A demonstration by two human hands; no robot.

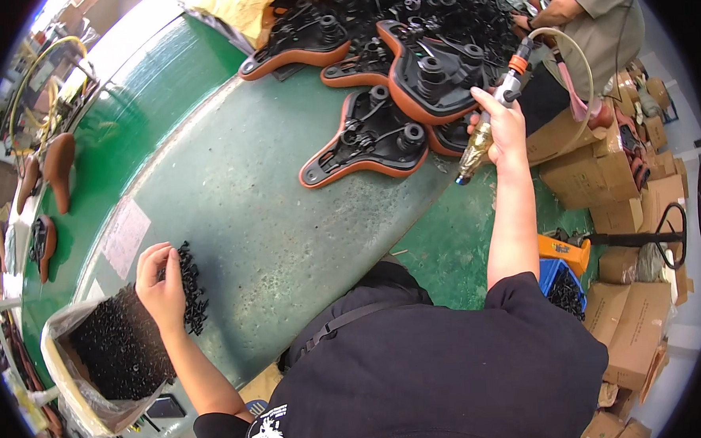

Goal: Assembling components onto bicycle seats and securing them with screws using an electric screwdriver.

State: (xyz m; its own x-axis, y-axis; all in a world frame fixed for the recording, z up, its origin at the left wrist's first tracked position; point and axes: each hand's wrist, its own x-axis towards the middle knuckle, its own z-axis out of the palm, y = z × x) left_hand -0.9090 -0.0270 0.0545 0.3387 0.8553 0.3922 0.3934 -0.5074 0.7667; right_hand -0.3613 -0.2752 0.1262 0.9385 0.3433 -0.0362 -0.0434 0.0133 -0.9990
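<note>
My right hand [509,131] is wrapped round a pneumatic screwdriver [477,145], its tip pointing down past the table's edge and its hose fitting at the top. Beside that hand, several bicycle saddles [362,139] lie upside down, black undersides up, with orange-brown rims. At the near left, my left hand [161,286] is at a small heap of black screws [193,287], its fingers curled in. Whatever its fingertips pinch is too small to make out. Next to it stands a plastic-lined box [51,338] filled with more small black screws.
The green table [263,216] curves across the view. Black parts [402,2] are heaped at its far end, where a co-worker [609,15] stands. Cardboard boxes [642,331], a blue crate [552,276] and an orange pallet jack [566,251] are on the right; brown saddles [61,167] are at left.
</note>
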